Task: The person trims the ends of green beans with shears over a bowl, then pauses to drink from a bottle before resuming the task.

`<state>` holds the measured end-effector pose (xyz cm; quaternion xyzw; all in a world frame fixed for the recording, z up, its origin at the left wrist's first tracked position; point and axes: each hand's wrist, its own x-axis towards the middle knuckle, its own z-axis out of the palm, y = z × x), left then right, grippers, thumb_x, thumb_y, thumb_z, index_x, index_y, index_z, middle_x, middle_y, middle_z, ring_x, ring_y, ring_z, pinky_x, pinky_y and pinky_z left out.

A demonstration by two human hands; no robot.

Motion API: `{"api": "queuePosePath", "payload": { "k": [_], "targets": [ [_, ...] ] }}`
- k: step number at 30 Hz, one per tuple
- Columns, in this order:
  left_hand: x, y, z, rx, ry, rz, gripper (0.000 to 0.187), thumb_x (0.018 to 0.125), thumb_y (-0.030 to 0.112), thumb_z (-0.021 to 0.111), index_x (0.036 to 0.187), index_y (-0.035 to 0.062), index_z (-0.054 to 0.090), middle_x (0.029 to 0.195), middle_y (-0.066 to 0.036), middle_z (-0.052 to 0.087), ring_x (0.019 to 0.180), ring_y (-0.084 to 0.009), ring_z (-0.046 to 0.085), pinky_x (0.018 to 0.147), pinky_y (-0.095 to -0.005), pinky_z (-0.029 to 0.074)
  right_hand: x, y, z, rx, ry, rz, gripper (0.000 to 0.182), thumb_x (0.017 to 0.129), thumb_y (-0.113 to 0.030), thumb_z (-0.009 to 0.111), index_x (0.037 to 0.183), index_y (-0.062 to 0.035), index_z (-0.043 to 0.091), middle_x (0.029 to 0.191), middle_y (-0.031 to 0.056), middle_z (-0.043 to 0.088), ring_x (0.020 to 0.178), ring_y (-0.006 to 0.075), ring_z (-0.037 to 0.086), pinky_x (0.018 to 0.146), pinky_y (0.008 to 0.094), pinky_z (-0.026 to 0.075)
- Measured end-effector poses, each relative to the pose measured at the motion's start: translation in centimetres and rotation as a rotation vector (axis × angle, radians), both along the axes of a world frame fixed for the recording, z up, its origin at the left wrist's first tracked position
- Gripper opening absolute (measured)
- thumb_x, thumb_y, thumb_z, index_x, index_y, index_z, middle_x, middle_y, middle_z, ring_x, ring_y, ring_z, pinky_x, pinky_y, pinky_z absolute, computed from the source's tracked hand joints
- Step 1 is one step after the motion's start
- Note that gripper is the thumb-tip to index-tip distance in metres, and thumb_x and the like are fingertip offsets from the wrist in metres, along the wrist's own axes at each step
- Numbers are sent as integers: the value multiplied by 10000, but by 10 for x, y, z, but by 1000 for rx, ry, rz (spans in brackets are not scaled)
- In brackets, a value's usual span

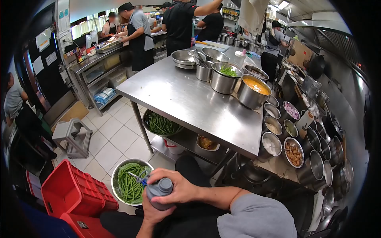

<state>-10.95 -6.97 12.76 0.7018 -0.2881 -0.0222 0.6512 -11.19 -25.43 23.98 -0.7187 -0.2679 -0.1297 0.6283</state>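
A grey bottle with a round grey lid [160,189] is held between my two hands, over my lap. My right hand [179,185] wraps round its upper part, near the lid. Lower down, my left hand [154,211] grips the bottle's body. A blue and pale looped piece [142,175] juts out beside the bottle; I cannot make out exactly what it is. Just left of my hands stands a metal bowl [114,178] full of long green beans [131,189].
A red crate [73,190] stands at the left, near a grey stool [72,135]. The steel table [174,101] ahead bears pots and bowls; a basket of green beans [160,123] sits beneath. Ingredient containers [293,152] line the right. Several people work further back.
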Motion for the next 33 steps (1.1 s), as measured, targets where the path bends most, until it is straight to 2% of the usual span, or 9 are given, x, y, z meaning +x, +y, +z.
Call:
{"api": "queuePosePath", "payload": {
  "k": [4,11,14,17,18,20,25,27,33],
  "targets": [
    [1,12,37,-87,226,-430,1103,488,201,974,1382,5,359,1304,-113,499,1188,-226,526,1024,-357,425,18,-15,26,108,65,627,545,729,-255,853,1163,-20,622,1107,152,614,1059,309,591,921,398,455],
    [-2,13,41,78,-16,-438,1063,462,280,988,1351,22,467,1346,-106,488,1260,-251,462,1045,-354,387,49,-1,45,390,-28,1187,650,668,-413,888,1103,-5,631,1049,202,625,958,341,603,873,477,453],
    [6,-3,59,-9,89,-601,1228,473,312,983,1432,-28,294,1342,-176,494,1257,-291,490,1081,-398,362,42,3,41,807,248,691,892,651,-537,857,1293,-65,456,1114,212,595,1040,326,602,938,434,473],
    [3,9,48,-70,-19,-386,1256,483,335,984,1448,-15,260,1343,-193,505,1203,-309,545,1053,-417,400,60,-3,9,1064,404,377,754,801,-595,704,1343,-133,457,1161,134,602,1028,258,603,934,418,486],
    [12,8,68,-70,-305,-336,1225,514,320,978,1453,3,258,1361,-211,493,1209,-321,548,1033,-427,424,63,-7,-8,1117,502,290,720,822,-587,687,1342,-136,473,1146,126,614,999,241,606,905,403,490],
    [26,10,35,-265,-18,-472,1151,575,242,957,1459,16,254,1356,-263,478,1204,-354,550,1015,-453,441,67,-13,-51,1198,678,178,607,871,-538,659,1311,-141,525,1089,117,648,952,219,615,826,358,494],
    [39,25,116,-188,-404,-252,898,693,210,873,1390,28,337,1228,-293,552,1054,-388,625,861,-461,526,29,-19,-122,1240,1058,64,414,905,-436,638,1141,-98,606,1098,96,661,927,207,615,788,361,491],
    [46,21,159,-271,-905,-10,783,740,178,831,1352,36,364,1210,-292,560,1033,-373,631,833,-448,537,16,-20,-122,1063,970,-54,421,907,-416,638,1192,-112,577,1128,99,658,901,192,611,780,346,489],
    [41,46,201,-144,-1043,75,546,817,169,749,1262,90,443,1187,-268,584,1006,-382,640,883,-511,531,13,-17,-108,978,870,-54,454,915,-396,633,1272,-133,533,1163,112,652,899,177,605,772,323,472]
  ]
}}
